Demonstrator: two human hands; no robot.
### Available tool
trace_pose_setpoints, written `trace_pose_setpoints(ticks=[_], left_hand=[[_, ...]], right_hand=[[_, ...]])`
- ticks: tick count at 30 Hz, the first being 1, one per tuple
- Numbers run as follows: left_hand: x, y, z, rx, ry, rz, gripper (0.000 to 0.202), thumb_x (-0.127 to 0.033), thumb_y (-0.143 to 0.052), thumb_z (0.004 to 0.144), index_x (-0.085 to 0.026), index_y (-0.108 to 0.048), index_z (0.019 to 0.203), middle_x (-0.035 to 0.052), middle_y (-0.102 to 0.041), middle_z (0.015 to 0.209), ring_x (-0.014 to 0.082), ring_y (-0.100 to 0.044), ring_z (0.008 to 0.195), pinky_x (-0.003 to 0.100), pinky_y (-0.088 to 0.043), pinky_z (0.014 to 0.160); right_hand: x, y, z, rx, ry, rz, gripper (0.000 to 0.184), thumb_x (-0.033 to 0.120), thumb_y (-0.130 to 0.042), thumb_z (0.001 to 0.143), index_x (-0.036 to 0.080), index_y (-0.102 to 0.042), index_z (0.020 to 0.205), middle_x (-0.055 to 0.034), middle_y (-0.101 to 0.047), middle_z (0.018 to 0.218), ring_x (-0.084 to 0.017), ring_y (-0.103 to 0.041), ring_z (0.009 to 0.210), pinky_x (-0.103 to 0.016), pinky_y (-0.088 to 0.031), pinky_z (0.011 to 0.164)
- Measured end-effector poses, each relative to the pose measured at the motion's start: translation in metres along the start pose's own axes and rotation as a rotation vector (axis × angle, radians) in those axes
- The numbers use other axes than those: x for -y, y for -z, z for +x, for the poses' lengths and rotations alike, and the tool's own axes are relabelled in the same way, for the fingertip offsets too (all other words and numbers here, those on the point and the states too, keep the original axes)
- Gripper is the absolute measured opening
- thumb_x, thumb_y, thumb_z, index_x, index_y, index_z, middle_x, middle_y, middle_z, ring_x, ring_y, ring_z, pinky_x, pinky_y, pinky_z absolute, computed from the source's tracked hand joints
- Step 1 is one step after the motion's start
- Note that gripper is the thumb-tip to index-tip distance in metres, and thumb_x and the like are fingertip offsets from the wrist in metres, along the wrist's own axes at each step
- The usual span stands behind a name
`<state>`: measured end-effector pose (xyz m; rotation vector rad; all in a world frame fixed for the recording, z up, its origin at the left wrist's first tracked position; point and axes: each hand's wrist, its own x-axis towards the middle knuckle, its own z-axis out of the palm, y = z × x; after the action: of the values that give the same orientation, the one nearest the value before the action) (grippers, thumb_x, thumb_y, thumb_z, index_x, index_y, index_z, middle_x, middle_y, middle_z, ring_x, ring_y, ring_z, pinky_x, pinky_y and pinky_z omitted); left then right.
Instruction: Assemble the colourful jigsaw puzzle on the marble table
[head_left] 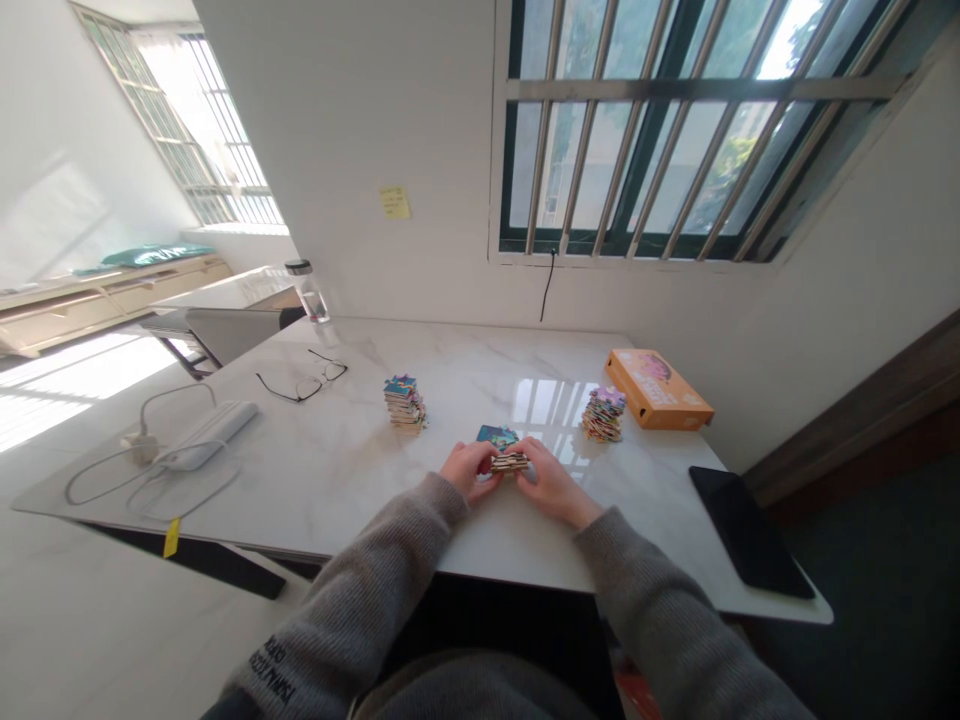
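A small stack of puzzle pieces is being held between both hands, above or on the near part of the counter; the view is not settling which. The left hand is gripping the stack from the left, the right hand from the right. A blue-green puzzle piece is showing just beyond it. Farther out, a blue-topped pile is standing to the left and a pink-topped pile to the right, near an orange box. Eyeglasses are lying near a white power strip.
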<state>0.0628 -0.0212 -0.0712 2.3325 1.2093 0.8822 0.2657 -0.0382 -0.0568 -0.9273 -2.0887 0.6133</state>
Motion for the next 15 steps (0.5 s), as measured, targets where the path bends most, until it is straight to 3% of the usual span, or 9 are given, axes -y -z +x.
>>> trace_pose_setpoints(ticks=[2,6,11,15], left_hand=[[-0.002,0.004,-0.001,-0.057,-0.048,0.098,0.017,-0.020,-0.065,0.076,-0.020,-0.065,0.093,-0.0006,-0.060,0.075,0.0168,-0.056,0.075,0.032,-0.039,0.079],[-0.003,0.007,-0.003,-0.147,-0.178,0.211,0.023,-0.019,-0.067,0.070,-0.021,-0.065,0.093,0.0068,-0.062,0.092,0.0234,-0.055,0.092,0.035,-0.040,0.083],[0.005,0.014,-0.011,-0.076,-0.322,0.316,0.021,-0.016,-0.066,0.068,-0.019,-0.062,0.088,0.0080,-0.062,0.096,0.0233,-0.055,0.090,0.035,-0.040,0.080],[0.023,0.035,-0.027,-0.046,-0.334,0.455,0.021,-0.015,-0.064,0.071,-0.021,-0.060,0.091,0.0063,-0.062,0.094,0.0224,-0.055,0.088,0.035,-0.040,0.079]], right_hand=[[-0.001,0.003,0.001,-0.047,0.014,-0.036,0.030,0.007,-0.055,0.080,0.023,-0.057,0.106,-0.0060,-0.057,0.105,-0.024,-0.055,0.104,-0.042,-0.048,0.095],[-0.004,0.000,0.001,-0.077,0.061,-0.094,0.032,0.005,-0.057,0.081,0.025,-0.059,0.106,-0.0068,-0.055,0.109,-0.025,-0.052,0.109,-0.044,-0.046,0.098],[-0.007,-0.004,-0.001,-0.040,0.058,-0.122,0.037,0.008,-0.059,0.083,0.026,-0.058,0.116,-0.0079,-0.053,0.113,-0.026,-0.051,0.113,-0.045,-0.046,0.101],[-0.007,-0.002,-0.002,-0.050,0.026,-0.118,0.041,0.011,-0.055,0.087,0.025,-0.053,0.125,-0.0080,-0.053,0.114,-0.025,-0.051,0.112,-0.046,-0.045,0.102]])
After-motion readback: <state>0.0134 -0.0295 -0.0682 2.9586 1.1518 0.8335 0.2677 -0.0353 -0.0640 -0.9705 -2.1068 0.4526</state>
